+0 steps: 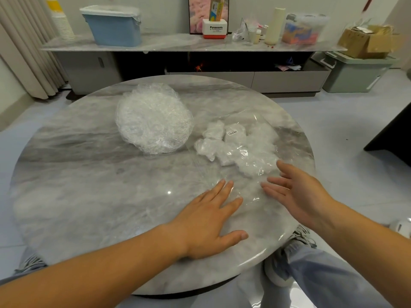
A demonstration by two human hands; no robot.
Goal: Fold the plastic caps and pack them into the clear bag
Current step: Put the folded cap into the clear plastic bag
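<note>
Here, on the marble table [89, 185], a heap of unfolded plastic caps [153, 121] sits just left of the clear bag [251, 197], which lies flat, its long axis running away from the person, folded caps [213, 132] inside, while the left hand [209, 218] presses its near end with straight fingers and the right hand [298, 194] spreads open beside it.

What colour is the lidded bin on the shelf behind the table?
Light blue, with a white lid. The bin shows clearly in the head view.

Home living room, marble table [89, 196], TV console [222, 81] (cluttered), curtains [26, 52]
</note>
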